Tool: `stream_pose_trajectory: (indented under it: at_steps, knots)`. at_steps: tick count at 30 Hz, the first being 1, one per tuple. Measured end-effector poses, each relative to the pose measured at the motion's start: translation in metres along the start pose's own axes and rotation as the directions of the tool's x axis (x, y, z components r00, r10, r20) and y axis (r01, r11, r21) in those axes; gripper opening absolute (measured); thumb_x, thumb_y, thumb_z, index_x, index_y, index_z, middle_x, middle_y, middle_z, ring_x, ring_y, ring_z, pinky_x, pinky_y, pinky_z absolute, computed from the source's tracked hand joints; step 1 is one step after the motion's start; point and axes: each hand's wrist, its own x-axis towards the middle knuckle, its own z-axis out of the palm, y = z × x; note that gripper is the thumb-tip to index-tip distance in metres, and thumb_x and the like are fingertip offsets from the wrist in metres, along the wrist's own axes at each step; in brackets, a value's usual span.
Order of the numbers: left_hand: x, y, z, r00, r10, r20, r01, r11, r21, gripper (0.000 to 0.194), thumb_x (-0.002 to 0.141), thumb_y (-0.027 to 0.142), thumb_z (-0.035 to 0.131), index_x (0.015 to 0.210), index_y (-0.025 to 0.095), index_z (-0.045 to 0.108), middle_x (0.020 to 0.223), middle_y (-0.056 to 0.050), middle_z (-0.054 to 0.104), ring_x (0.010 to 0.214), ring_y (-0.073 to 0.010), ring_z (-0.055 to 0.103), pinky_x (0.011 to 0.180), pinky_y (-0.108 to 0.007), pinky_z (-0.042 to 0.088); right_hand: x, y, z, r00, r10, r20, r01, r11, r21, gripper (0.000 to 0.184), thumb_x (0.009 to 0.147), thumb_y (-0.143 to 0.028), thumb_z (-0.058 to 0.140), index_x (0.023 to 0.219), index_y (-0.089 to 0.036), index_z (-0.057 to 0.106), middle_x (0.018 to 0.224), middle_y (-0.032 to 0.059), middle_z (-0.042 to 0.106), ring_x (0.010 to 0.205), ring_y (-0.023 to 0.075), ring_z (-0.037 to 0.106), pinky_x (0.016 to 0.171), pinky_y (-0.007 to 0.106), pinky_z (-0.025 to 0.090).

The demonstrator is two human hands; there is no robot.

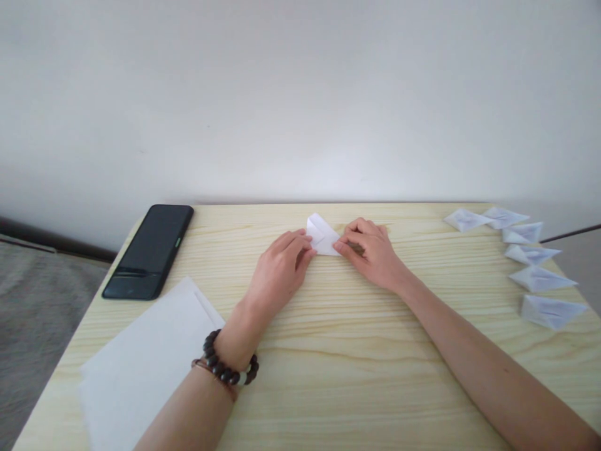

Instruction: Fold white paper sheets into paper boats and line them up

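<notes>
Midway across the wood-grain tabletop (338, 363) is a folded white paper (323, 235). Thumb and fingers of the left hand (283, 262) clamp its left side; the right hand (372, 252) pinches its right corner.

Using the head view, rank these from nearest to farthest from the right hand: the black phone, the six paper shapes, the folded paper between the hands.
From the right hand:
1. Folded paper: touching its fingertips, on its left side.
2. Six paper shapes: off to its right, along the table's right side.
3. Black phone: farthest, across at the table's left side.
</notes>
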Motion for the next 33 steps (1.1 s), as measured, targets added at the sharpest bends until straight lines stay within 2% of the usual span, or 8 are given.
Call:
stream_pose_trajectory:
  at_steps: [8,12,17,23,29,33]
  knots:
    - [0.000,0.000,0.002,1.000,0.005,-0.006,-0.005,0.999,0.053,0.012,0.091,0.017,0.049,0.086,0.016,0.060,0.108,-0.009,0.066,0.105,-0.0202,0.062,0.096,-0.039,0.050,-0.001,0.000,-0.005,0.998,-0.045,0.037,0.040,0.992,0.117,0.018,0.091,-0.032,0.054,0.084,-0.021,0.066,0.101,0.0047,0.057,0.095,0.0204,0.054,0.089,0.041,0.032]
    - [0.000,0.001,0.001,1.000,0.016,0.000,-0.016,0.999,0.050,0.012,0.092,0.017,0.048,0.088,0.017,0.059,0.106,-0.008,0.067,0.110,-0.0207,0.060,0.096,-0.039,0.049,-0.002,0.000,-0.003,0.999,-0.028,0.026,0.026,0.997,0.074,0.019,0.090,-0.032,0.053,0.081,-0.021,0.066,0.103,0.0049,0.058,0.096,0.0212,0.053,0.088,0.042,0.032]
    - [0.000,0.002,0.001,0.999,-0.034,0.010,0.033,0.998,0.052,0.009,0.091,0.019,0.051,0.096,0.018,0.059,0.105,-0.007,0.068,0.109,-0.0204,0.061,0.094,-0.037,0.051,0.000,0.000,0.002,1.000,-0.011,-0.018,0.011,1.000,0.008,0.023,0.091,-0.031,0.050,0.074,-0.020,0.061,0.099,0.0057,0.060,0.094,0.0218,0.054,0.083,0.040,0.034]
    - [0.001,0.005,-0.001,1.000,0.018,0.020,-0.020,0.993,0.113,0.014,0.091,0.018,0.051,0.099,0.018,0.063,0.107,-0.008,0.068,0.105,-0.0209,0.062,0.093,-0.037,0.051,0.001,0.003,0.007,0.997,-0.012,-0.071,0.011,1.000,-0.015,0.025,0.091,-0.033,0.050,0.072,-0.019,0.058,0.094,0.0062,0.060,0.088,0.0215,0.055,0.079,0.039,0.038]
    - [0.000,0.004,-0.002,0.992,0.110,0.062,-0.119,0.978,0.169,0.024,0.089,0.009,0.050,0.102,0.021,0.067,0.106,-0.007,0.069,0.108,-0.0218,0.061,0.095,-0.039,0.050,0.001,0.003,0.009,0.991,-0.003,-0.135,0.003,1.000,0.003,0.026,0.091,-0.030,0.050,0.067,-0.020,0.055,0.091,0.0074,0.060,0.085,0.0214,0.055,0.078,0.039,0.042]
    - [-0.001,0.003,-0.002,0.991,0.117,0.062,-0.127,0.972,0.197,0.026,0.087,0.008,0.052,0.102,0.021,0.068,0.106,-0.006,0.069,0.107,-0.0221,0.061,0.095,-0.040,0.050,0.002,0.003,0.010,0.989,-0.001,-0.147,-0.002,1.000,-0.021,0.027,0.090,-0.029,0.050,0.065,-0.020,0.053,0.090,0.0079,0.060,0.084,0.0216,0.055,0.077,0.039,0.043]
